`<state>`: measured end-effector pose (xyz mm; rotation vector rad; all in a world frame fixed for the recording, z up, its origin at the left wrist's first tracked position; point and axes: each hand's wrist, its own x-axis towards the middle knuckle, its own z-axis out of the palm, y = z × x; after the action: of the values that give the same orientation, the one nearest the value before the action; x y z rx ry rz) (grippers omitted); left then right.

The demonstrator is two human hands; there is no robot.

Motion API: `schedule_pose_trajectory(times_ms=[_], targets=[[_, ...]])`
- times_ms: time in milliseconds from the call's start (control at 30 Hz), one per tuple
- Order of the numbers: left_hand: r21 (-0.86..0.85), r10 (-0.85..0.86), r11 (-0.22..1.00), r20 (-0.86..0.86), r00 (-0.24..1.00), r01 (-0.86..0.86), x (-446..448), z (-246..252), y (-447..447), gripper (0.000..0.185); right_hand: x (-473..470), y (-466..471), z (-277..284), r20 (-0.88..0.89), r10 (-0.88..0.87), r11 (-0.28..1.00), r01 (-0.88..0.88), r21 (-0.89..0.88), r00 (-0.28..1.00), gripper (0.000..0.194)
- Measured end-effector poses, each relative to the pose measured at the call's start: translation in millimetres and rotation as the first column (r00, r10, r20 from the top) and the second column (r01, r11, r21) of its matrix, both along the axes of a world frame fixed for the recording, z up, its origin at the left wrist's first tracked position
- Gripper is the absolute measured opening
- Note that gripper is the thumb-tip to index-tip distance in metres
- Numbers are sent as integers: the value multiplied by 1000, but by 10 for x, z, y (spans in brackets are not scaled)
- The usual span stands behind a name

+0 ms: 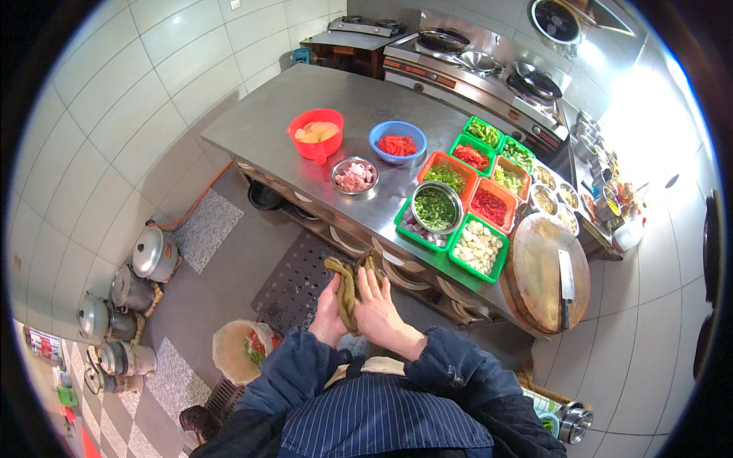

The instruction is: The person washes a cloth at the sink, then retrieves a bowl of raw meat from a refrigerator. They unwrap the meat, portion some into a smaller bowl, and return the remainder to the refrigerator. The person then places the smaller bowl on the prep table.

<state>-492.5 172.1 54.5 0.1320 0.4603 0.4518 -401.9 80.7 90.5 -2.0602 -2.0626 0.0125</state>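
An olive-brown cloth (346, 292) is bunched between my two hands, in front of the steel table's near edge. My left hand (329, 315) grips it from the left. Across its right side lies my right hand (381, 315), fingers extended and pressed against the fabric. On the steel table (280, 103) beyond stand a red plastic pot (315, 150) with pale slices in liquid, a metal bowl of raw meat pieces (354, 176) and a blue colander (397, 128) holding red pepper strips.
Green and orange baskets (493, 279) of cut vegetables and garlic crowd the table's right half, beside a round wooden chopping block (532, 286) bearing a cleaver (566, 277). A lined waste bin (229, 349) stands left of me. Lidded pots (152, 252) line the left wall; a wok range (458, 86) is behind.
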Motion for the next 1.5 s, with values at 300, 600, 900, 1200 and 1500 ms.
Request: schedule_pose_trajectory(times_ms=[300,600,900,1200,1500], targets=[[116,35,992,190,981,-58,132,-313,-214,41,72,157,23,-810,-228,948,313,-59,540,49],[-48,-2,999,108,994,7,368,127,-420,46,320,-15,-128,-303,-220,927,295,230,927,46],[202,-5,979,-4,1000,6,421,214,-352,55,638,-617,-82,-939,-131,970,-156,-188,317,52],[154,-166,978,191,967,137,696,59,-577,62,1192,-958,-96,-902,-216,887,311,-342,-375,38],[-10,-323,943,-265,908,333,110,-511,-379,58,2832,-2003,350,-860,-493,340,881,-329,-131,46]])
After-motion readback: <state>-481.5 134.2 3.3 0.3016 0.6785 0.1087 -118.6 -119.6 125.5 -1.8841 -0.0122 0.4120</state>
